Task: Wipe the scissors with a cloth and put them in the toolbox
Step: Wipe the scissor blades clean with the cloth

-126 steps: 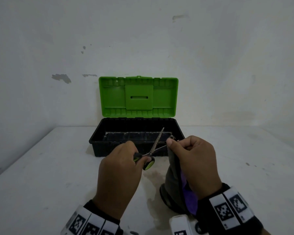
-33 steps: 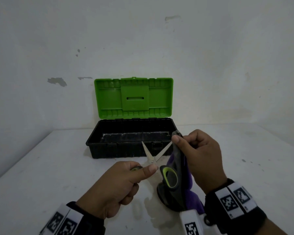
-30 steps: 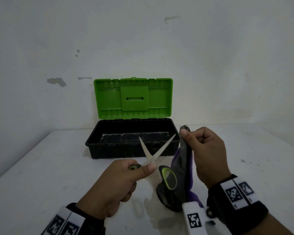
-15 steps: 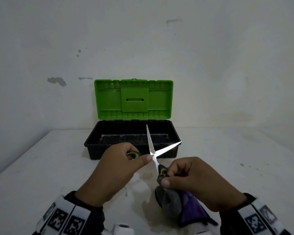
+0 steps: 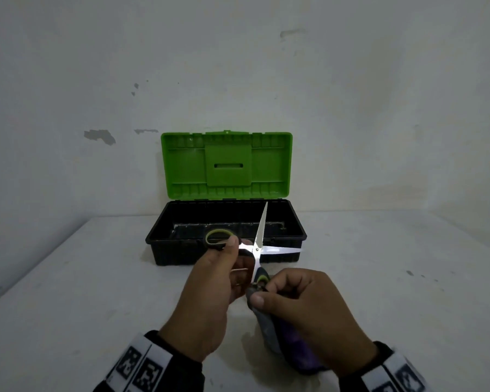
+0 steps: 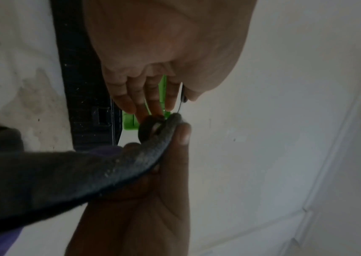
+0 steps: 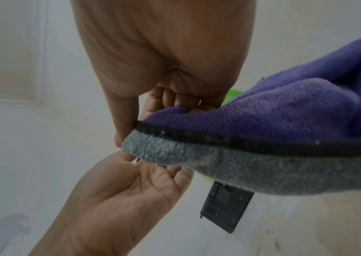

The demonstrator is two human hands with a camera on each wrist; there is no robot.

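Scissors [image 5: 257, 248] are held in the air, spread wide, just in front of the toolbox [image 5: 227, 251]. One blade points to 12 o'clock over the box's open cavity; the other lies toward 3 o'clock. The left hand [image 5: 210, 304] grips the shank beside the upper handle loop with thumb and fingers. The right hand [image 5: 306, 315] pinches the grey-and-purple cloth [image 5: 269, 332] round the lower handle, fingers curled (wiping of that handle is judged to be in progress). The toolbox stands at 12 o'clock from both hands, green lid raised. Its long axis runs 9 to 3, so the scissors should be closed and turned crosswise to go in. The left hand is nearer the box. The white table [image 5: 96, 292] is stained; behind it, a scuffed wall [image 5: 379, 108].
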